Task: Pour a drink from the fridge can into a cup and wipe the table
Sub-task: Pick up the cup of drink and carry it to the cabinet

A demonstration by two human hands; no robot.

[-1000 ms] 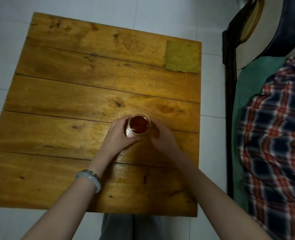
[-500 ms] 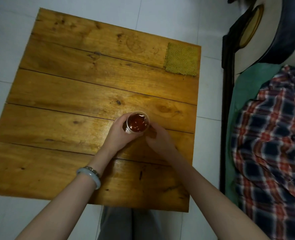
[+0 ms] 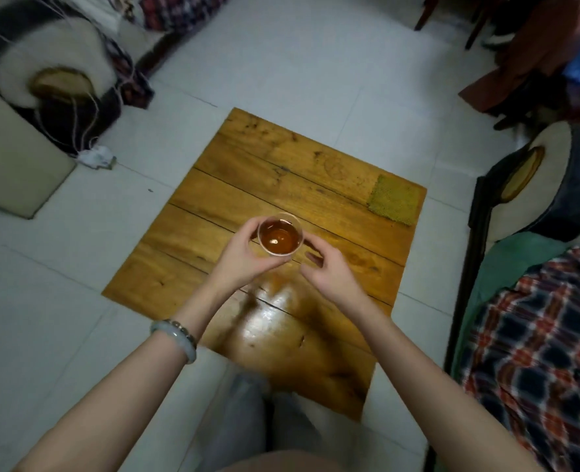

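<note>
In the head view, the left hand [image 3: 244, 258] gripped the cup [image 3: 279, 235] over the table [image 3: 281, 165], nearly full. The right hand [image 3: 327, 274] hovered beside it, fingers loose, holding nothing. One-handed, any tilt could spill it.

Pale bangle [image 3: 190, 352] — beaded bracelet [image 3: 183, 330], grey trousers [image 3: 241, 403]

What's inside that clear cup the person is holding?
The clear plastic cup holds a reddish-brown drink with a glint of light on it. The left hand wraps the cup's side, so its lower wall and bottom are hidden.
</note>
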